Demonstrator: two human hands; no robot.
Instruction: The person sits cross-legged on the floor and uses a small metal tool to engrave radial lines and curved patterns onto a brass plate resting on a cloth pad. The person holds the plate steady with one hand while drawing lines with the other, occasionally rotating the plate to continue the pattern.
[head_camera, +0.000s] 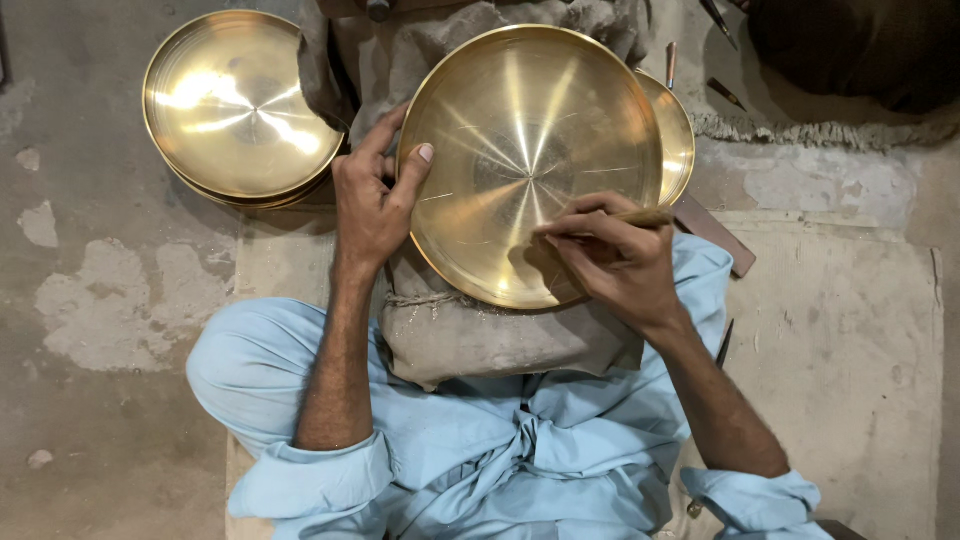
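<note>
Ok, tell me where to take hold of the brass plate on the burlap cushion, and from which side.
Grip the brass plate by its raised rim at the left edge, thumb over the lip, as the left hand does. The right hand works a thin tool across the right side, and the plate tilts on the cushion.

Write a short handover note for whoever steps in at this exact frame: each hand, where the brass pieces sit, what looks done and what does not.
Left hand: grips the left rim of the brass plate, thumb on the inner face, steadying it.
Right hand: pinches a thin wooden-handled tool, its tip hidden behind the fingers over the plate's lower middle.
The plate leans on a burlap-covered pad in the lap. A second plate sits behind its right edge; a stack of brass plates lies on the floor at upper left.
Done: faint straight lines radiate from the plate's centre.
Left: cannot tell how much of the marking remains.
</note>
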